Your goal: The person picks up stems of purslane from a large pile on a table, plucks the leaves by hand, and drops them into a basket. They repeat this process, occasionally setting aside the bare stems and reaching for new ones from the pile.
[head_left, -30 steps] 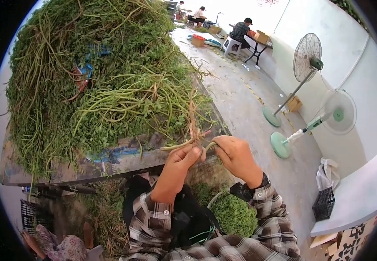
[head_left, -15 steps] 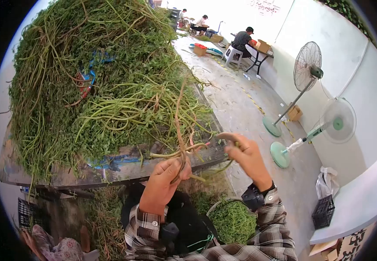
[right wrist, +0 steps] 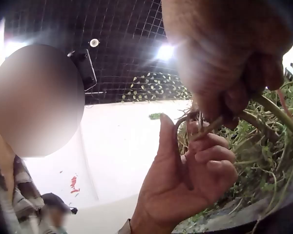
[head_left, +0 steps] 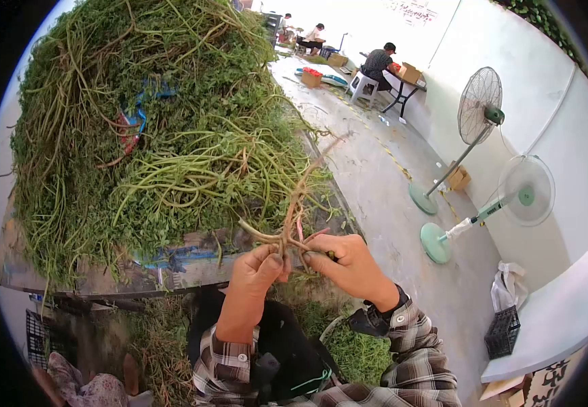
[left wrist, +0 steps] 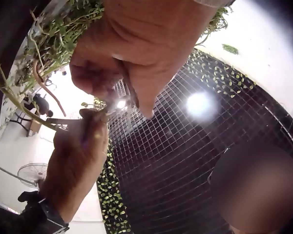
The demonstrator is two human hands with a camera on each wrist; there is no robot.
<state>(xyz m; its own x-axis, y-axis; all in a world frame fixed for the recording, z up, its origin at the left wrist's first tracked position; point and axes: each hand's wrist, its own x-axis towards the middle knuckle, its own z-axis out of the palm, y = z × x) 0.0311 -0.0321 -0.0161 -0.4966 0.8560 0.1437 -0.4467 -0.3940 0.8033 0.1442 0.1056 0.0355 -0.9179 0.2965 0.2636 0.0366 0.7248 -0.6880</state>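
Note:
In the head view a brown, branching root with stubby stems (head_left: pixel 290 217) stands up between the two hands, over the table's front edge. The left hand (head_left: pixel 252 277) pinches its lower part between thumb and fingers. Close on its right, the right hand (head_left: pixel 349 266) has thumb and fingers pinched on a side stem of the same plant. The left wrist view shows the left hand (left wrist: pixel 136 44) above and the right hand (left wrist: pixel 80 161) below, nearly meeting. In the right wrist view, the right hand (right wrist: pixel 229 58) partly covers the stems near the left hand (right wrist: pixel 185 185).
A large heap of leafy stems (head_left: pixel 138 102) covers most of the table (head_left: pixel 192 268). Below it stands a container of green sprigs (head_left: pixel 358 349). Two fans (head_left: pixel 480 105) and a black crate (head_left: pixel 502 331) are to the right. People sit farther back, one at a small table (head_left: pixel 412 80).
The right hand moved away from the root, then came back leftward and pinches a stem. The left hand has shifted down and left, and the root's long top now leans right.

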